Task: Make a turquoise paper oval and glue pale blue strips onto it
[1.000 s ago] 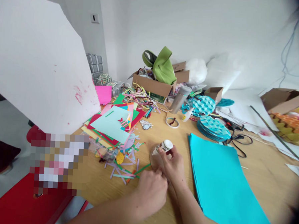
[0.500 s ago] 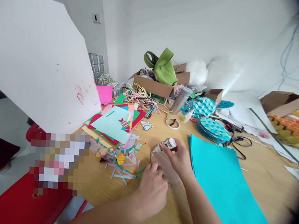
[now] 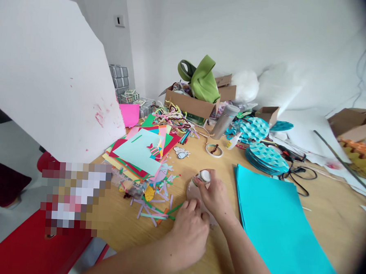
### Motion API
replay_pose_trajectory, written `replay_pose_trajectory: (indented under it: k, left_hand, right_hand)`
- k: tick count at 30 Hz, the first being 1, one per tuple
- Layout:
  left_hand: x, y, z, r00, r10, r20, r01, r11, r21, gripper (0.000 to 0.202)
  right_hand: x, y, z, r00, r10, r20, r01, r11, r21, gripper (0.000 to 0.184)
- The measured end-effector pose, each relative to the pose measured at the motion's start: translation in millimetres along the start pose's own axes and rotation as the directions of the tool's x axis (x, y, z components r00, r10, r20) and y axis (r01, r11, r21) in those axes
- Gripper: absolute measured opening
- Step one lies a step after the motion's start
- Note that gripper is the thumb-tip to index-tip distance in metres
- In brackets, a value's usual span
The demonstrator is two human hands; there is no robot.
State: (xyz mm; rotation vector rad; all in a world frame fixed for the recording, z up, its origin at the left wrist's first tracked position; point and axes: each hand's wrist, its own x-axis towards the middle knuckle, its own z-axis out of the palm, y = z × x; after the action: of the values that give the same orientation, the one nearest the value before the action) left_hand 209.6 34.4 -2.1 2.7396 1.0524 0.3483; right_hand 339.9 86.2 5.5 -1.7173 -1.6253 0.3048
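Note:
My right hand [image 3: 216, 196] is closed around a small white bottle [image 3: 204, 175], which looks like a glue bottle. Its white round base points up at the camera, and the nozzle end is hidden. Beneath it on the table lies a pale pinkish, rounded flat piece [image 3: 193, 190], largely covered by my hands. The curled fingers of my left hand [image 3: 191, 227] grip this piece at its near left side; the fingertips are partly hidden. Narrow paper strips [image 3: 154, 213] are scattered left of my left hand. To the right of my right forearm are turquoise sheets [image 3: 271, 211].
Coloured paper [image 3: 139, 151] is piled on the left, beside a large white board [image 3: 57, 73]. Behind stand a metal flask [image 3: 225, 122], a white ring of tape [image 3: 214, 150], another small bottle [image 3: 233, 140] and turquoise woven discs [image 3: 266, 155]. A red stool [image 3: 39, 244] stands lower left.
My right hand has moved a little left and tipped the bottle steeper, base upward. My left hand stays on the pale piece. The view has shifted slightly.

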Motion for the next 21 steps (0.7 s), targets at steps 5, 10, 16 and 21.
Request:
replay_pose_trajectory:
  k: [5,10,16,21]
  left_hand:
    - [1.0,0.3,-1.6,1.0,0.004,0.008,-0.004,1.0,0.018,0.019]
    - [0.0,1.4,0.1,1.0,-0.016,0.024,0.015,1.0,0.012,0.02]
    - [0.1,2.3,1.4,0.999,-0.02,0.025,0.02,1.0,0.014,0.022]
    - [1.9,2.5,3.0,0.999,-0.01,0.041,0.009,1.0,0.027,0.021]
  right_hand:
    - [0.4,2.3,2.3,0.999,-0.015,-0.043,0.015,1.0,-0.001,0.02]
    - [0.5,0.4,3.9,0.999,-0.046,-0.018,0.046,0.999,-0.018,0.02]
    - [1.5,-0.5,4.7,0.998,-0.064,0.023,0.064,0.997,-0.03,0.02]
    - [-3.8,-3.4,0.6,0.999,-0.039,0.031,0.04,0.999,-0.035,0.02]
